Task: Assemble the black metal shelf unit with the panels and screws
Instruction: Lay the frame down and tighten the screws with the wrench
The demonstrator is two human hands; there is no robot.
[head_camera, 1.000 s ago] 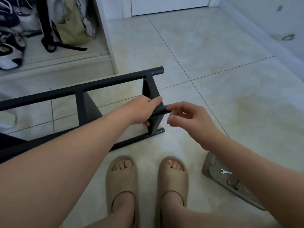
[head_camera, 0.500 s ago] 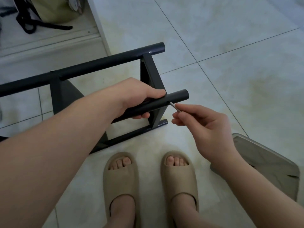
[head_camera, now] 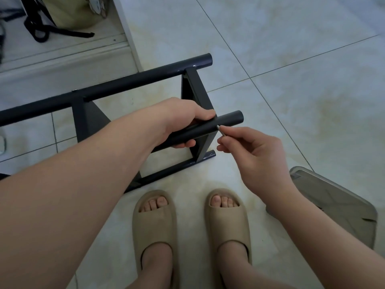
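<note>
Pale glossy floor tiles [head_camera: 291, 49] with thin dark grout lines run across the room, faintly stained yellow in patches. A pair of beige open-toed slippers stands on them, the left slipper [head_camera: 155, 228] and the right slipper [head_camera: 228, 224] side by side and a little apart. To the right lies a grey plastic tray [head_camera: 343, 207], tilted. Far left, past a white upright panel [head_camera: 129, 32], a raised ledge [head_camera: 62, 65] carries an olive bag [head_camera: 70, 11], its black strap [head_camera: 52, 32] trailing loose over the surface.
</note>
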